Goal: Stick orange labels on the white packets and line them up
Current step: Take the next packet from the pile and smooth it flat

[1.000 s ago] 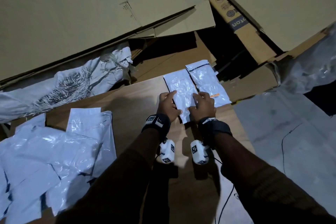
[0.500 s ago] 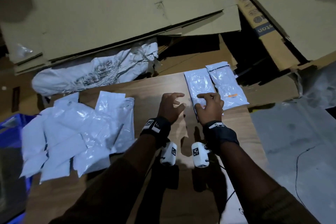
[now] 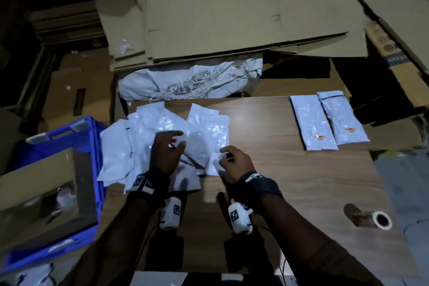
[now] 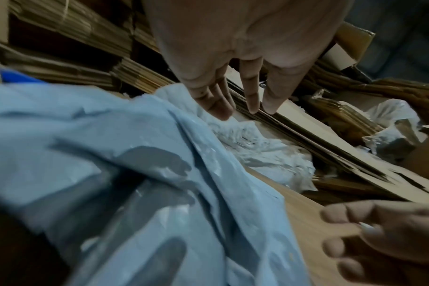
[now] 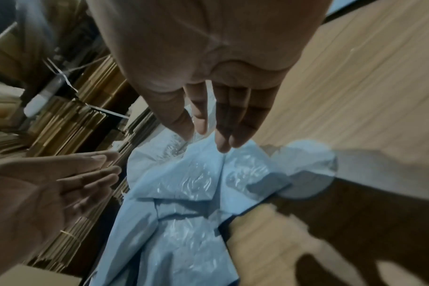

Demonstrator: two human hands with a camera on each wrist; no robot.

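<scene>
Left hand (image 3: 165,151) palm-down over loose packets (image 3: 144,146) at bench (image 3: 290,188) left, fingers (image 4: 252,91) spread, holding nothing. Right hand (image 3: 234,165) at pile's right edge, fingers (image 5: 223,131) extended, tips seemingly touching top packet; blur hides contact. Two labelled packets (image 3: 312,123) side by side, bench far right.

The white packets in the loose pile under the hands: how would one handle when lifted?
Probably floppy: the pile of white packets lies creased and overlapping. Likely light and thin, since the sheets look flat. Their glossy film may slide, so one could drag its neighbours as the right hand lifts it.
</scene>
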